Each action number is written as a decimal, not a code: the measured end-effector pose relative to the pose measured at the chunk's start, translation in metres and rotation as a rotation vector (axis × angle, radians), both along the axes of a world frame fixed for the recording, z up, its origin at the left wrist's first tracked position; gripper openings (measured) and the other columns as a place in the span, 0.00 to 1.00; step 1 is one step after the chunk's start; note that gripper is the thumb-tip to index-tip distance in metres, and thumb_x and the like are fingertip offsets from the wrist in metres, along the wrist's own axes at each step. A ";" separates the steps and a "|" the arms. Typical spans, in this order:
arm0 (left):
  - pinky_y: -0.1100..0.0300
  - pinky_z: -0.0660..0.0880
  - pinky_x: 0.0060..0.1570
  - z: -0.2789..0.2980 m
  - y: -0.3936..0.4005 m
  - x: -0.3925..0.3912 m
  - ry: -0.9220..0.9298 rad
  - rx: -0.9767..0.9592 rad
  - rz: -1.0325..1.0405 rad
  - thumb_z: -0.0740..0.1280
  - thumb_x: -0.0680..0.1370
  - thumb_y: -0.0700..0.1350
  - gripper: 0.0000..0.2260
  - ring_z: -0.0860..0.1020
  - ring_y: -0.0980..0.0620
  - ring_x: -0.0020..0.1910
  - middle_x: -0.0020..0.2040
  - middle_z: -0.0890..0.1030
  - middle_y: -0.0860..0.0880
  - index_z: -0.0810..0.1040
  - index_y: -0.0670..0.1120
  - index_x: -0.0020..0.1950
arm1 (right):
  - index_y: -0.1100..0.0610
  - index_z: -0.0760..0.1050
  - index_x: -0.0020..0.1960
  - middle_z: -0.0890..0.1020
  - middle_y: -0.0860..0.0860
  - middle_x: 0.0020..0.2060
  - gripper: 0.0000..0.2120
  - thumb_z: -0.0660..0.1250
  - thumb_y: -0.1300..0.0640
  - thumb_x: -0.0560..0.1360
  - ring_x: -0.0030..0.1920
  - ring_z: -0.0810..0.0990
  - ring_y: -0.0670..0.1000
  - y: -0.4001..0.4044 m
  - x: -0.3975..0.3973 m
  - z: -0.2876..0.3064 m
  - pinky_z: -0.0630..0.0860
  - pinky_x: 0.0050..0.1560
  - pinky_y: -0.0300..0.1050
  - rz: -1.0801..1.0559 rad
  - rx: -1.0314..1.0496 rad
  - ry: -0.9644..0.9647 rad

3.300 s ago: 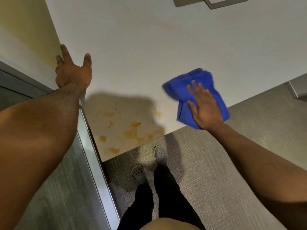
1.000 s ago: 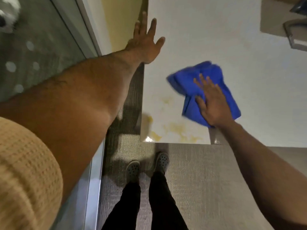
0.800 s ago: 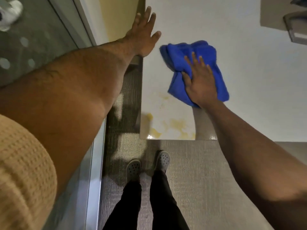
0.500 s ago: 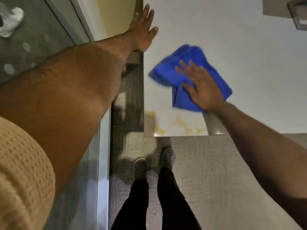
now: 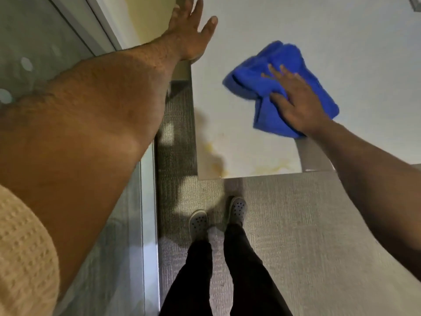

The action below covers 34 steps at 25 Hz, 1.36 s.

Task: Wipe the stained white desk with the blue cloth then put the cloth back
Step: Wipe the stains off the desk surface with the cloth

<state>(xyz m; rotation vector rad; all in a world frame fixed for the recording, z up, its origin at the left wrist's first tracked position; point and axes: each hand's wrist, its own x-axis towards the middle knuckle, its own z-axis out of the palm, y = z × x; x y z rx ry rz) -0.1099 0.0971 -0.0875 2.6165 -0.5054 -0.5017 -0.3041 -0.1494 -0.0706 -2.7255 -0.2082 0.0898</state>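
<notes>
The white desk [image 5: 330, 30] fills the upper right. Yellow-brown stains [image 5: 216, 165] smear its near left corner and run faintly along the front edge. A crumpled blue cloth [image 5: 268, 65] lies on the desk, a little behind the stains. My right hand [image 5: 293, 101] presses flat on the cloth, fingers spread and pointing left-back. My left hand [image 5: 191, 35] rests open on the desk's left edge, arm stretched out, holding nothing.
A glass partition with a metal frame [image 5: 148, 213] runs along the left. Grey carpet [image 5: 307, 236] lies before the desk, where my feet in grey clogs [image 5: 198, 222] stand. A yellow wall [image 5: 148, 17] is behind the left hand. A grey object [image 5: 415, 5] peeks in at top right.
My right hand has swept the cloth back and forth across the desk's left part, now a little right of half a second ago. The stains are fainter than 3.3 s ago.
</notes>
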 end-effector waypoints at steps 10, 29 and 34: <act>0.47 0.47 0.76 -0.004 -0.004 -0.049 -0.055 -0.077 0.128 0.46 0.76 0.71 0.39 0.43 0.42 0.79 0.81 0.41 0.48 0.42 0.51 0.80 | 0.46 0.64 0.73 0.63 0.42 0.74 0.22 0.54 0.49 0.79 0.76 0.57 0.46 0.010 -0.064 0.007 0.51 0.76 0.49 0.186 0.063 0.062; 0.47 0.44 0.77 0.006 -0.009 -0.078 -0.001 0.020 0.180 0.48 0.77 0.70 0.38 0.42 0.41 0.79 0.81 0.40 0.49 0.42 0.51 0.80 | 0.47 0.63 0.74 0.63 0.47 0.75 0.22 0.56 0.47 0.80 0.77 0.57 0.52 0.115 -0.065 0.004 0.48 0.75 0.52 0.413 -0.049 0.028; 0.44 0.44 0.76 0.008 -0.006 -0.090 -0.019 0.051 0.165 0.46 0.76 0.72 0.39 0.41 0.41 0.79 0.80 0.39 0.48 0.41 0.51 0.80 | 0.51 0.68 0.72 0.67 0.48 0.73 0.21 0.60 0.53 0.79 0.75 0.61 0.51 0.040 -0.111 0.007 0.50 0.74 0.47 0.445 0.054 0.074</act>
